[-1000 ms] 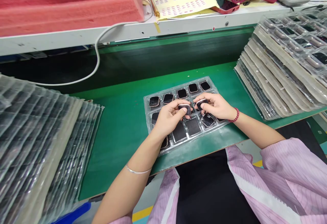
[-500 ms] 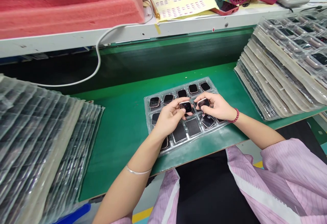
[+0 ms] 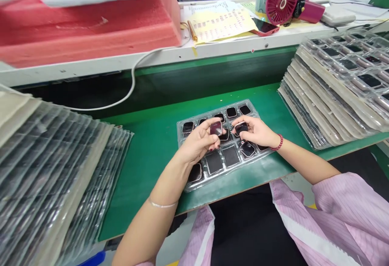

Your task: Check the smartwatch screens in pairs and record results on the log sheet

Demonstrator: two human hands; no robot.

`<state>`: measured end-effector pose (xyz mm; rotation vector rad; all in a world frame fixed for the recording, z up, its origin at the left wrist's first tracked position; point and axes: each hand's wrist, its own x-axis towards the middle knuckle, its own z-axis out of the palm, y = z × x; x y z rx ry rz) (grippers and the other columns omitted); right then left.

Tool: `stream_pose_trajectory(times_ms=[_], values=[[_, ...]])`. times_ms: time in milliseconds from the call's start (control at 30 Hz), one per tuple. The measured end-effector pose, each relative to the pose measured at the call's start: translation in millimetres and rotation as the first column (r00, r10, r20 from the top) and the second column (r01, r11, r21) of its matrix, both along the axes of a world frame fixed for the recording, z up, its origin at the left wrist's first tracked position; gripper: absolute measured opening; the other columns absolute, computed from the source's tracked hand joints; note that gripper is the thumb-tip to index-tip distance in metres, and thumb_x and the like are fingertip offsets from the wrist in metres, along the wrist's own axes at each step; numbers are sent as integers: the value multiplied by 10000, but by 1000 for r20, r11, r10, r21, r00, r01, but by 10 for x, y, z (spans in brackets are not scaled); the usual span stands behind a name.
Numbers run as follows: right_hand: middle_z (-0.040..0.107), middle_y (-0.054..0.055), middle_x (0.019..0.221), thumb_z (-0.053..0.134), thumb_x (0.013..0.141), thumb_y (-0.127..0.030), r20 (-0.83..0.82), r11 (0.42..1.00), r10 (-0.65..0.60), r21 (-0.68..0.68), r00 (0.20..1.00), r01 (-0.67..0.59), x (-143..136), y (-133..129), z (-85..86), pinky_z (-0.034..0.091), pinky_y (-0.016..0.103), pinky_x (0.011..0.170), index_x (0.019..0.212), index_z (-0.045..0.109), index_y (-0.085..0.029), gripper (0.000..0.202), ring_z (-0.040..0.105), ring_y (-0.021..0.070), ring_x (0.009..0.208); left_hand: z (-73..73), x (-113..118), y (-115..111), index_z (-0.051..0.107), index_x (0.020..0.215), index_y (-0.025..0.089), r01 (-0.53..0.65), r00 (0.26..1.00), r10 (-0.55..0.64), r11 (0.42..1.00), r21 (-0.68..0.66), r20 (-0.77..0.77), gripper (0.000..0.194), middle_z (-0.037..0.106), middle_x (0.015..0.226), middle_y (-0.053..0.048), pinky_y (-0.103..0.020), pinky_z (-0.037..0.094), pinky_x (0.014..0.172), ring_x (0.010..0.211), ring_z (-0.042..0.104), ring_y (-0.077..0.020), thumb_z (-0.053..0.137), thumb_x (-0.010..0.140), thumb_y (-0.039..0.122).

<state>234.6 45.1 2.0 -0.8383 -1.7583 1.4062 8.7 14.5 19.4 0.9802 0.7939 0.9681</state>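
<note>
Between the fingers of my left hand (image 3: 199, 140) is a smartwatch case (image 3: 216, 128) without a strap, its dark screen catching a reddish reflection. My right hand (image 3: 257, 131) grips a second strapless watch case (image 3: 241, 127) by its edges. Both hands are above a clear plastic tray (image 3: 212, 173) with square pockets. Several black-screened watch cases sit in it, partly hidden by my hands. One watch case (image 3: 247, 149) lies askew in the front row below my right hand. Two front pockets (image 3: 231, 155) hold no watch and show dark bottoms.
Tall stacks of plastic trays stand at the left (image 3: 60, 177) and right (image 3: 331, 96) of the green bench (image 3: 146, 169). A shelf behind carries red foam (image 3: 121, 27), papers (image 3: 225, 23), a phone (image 3: 265, 27) and a small fan (image 3: 282, 1). A white cable (image 3: 133, 75) hangs below the shelf.
My left hand has turned the watch case it holds, so its screen now faces me more squarely. The right hand keeps its watch almost in place. The camera view has tilted upward slightly.
</note>
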Motion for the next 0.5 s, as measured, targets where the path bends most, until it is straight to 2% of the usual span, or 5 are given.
stream_pose_trajectory(times_ms=[100,167,233,367,500], values=[[721,98,1049,618,824,-229,-103,970,34,-235,994,-58,34,14,30,570,214,551,1187,586,-147,374,664,118,679,299,27,-331,586,1235,199,267,938,-260,964,-1,229,549,668,727,-5,-115,362,340,354,495,-38,802,775,408],[711,121,1114,591,893,-321,-195,934,36,-342,980,-102,64,20,43,603,238,583,1258,572,-154,402,697,143,748,468,150,-657,594,1242,191,495,786,-463,868,31,409,613,647,680,-12,-144,416,359,357,509,-65,803,749,488],[701,132,1148,555,938,-377,-282,899,35,-411,959,-154,92,32,46,626,261,615,1307,561,-161,428,717,167,813,551,319,-966,630,1200,157,600,647,-513,799,38,563,627,632,695,-25,-170,465,397,414,542,-88,847,691,454],[689,131,1176,545,963,-333,-367,838,34,-496,930,-226,125,66,72,645,278,665,1313,571,-168,388,731,193,891,438,554,-1346,685,1177,117,560,645,-428,829,-11,633,666,650,762,-51,-191,532,592,643,679,-156,857,642,476],[672,87,1172,663,896,-272,-442,802,33,-523,896,-288,121,-12,213,651,276,687,1203,606,-189,322,730,231,974,242,543,-1407,669,1229,122,632,583,-547,770,88,601,806,705,842,-89,-219,560,671,851,747,-256,804,622,634]])
